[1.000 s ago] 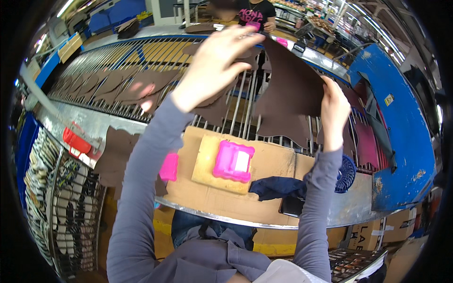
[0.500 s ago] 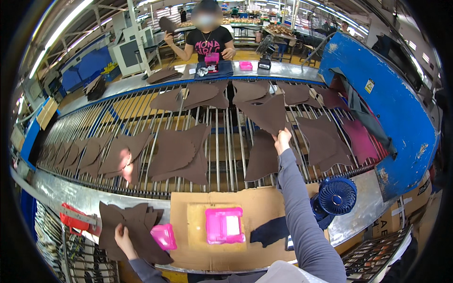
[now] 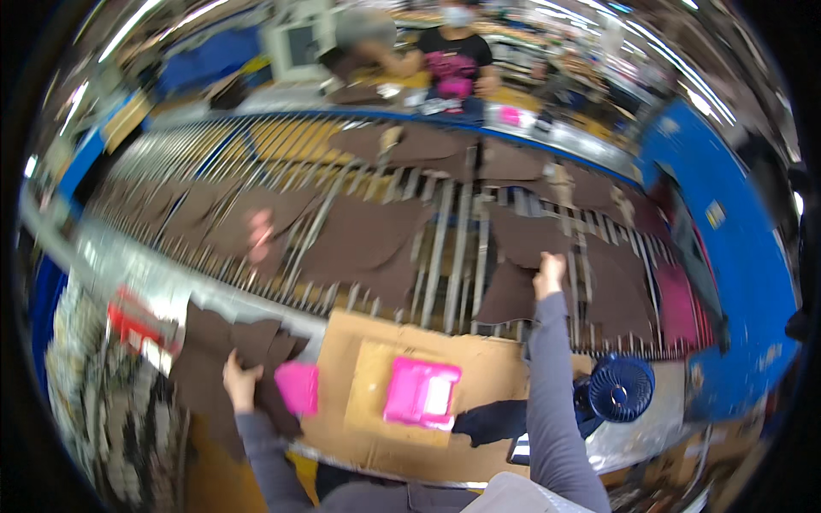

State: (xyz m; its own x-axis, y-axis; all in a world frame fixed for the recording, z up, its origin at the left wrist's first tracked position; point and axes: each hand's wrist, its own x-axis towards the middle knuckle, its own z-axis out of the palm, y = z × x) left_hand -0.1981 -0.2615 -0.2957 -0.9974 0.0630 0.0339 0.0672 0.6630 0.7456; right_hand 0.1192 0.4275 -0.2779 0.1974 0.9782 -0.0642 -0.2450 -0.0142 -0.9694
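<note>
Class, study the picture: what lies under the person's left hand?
Overlapping brown pieces lie beneath the left hand. The lower ones are mostly covered, and what supports them directly below the hand cannot be seen.

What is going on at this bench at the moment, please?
A person's right hand appears to hold a brown piece over the metal bars, where other flat pieces lie. The left hand is on a brown pile at the left. A pink case sits on a yellow board between them; a co-worker stands across the bars.
</note>
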